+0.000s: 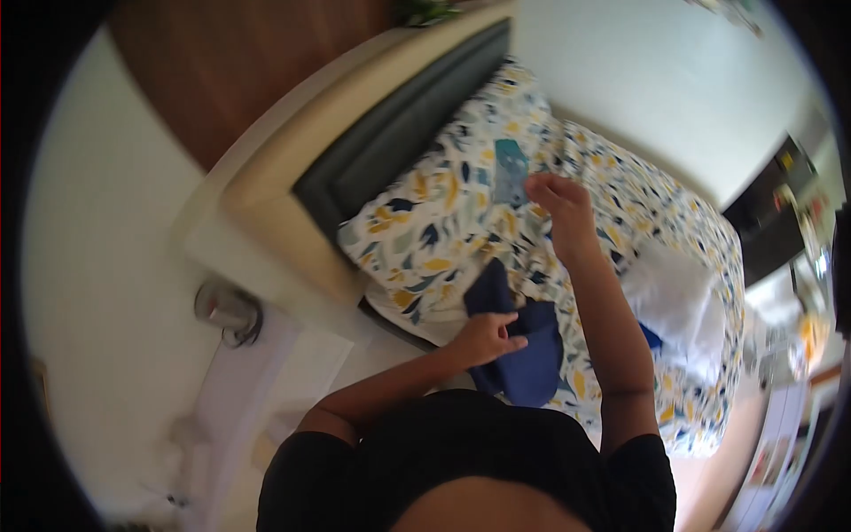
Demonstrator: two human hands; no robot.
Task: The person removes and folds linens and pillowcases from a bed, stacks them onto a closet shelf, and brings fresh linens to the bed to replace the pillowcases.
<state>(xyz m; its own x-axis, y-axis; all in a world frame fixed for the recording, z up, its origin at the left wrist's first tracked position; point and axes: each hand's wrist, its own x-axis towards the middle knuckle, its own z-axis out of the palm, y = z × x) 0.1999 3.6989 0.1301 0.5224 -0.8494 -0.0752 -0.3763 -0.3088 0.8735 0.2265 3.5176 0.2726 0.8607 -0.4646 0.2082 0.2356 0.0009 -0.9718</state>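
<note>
My left hand (pixel 486 341) is over a dark blue cloth garment (pixel 536 350) at the near side of the bed. Its thumb and forefinger are apart, and the garment lies folded and crumpled beneath and around it. My right hand (pixel 563 208) is farther out over the bed, its fingers pressed together at the edge of a teal, partly see-through packet (pixel 511 173). The fingertips seem to pinch the packet's edge. Under everything is a bed sheet (pixel 434 204) with yellow, navy and grey leaf shapes on white.
A dark padded headboard (pixel 399 124) with a cream frame borders the bed on the left. White crumpled fabric (pixel 678 301) lies on the bed to the right, a bit of bright blue beside it. A metallic cylinder (pixel 226 308) stands at the left, beyond the bed.
</note>
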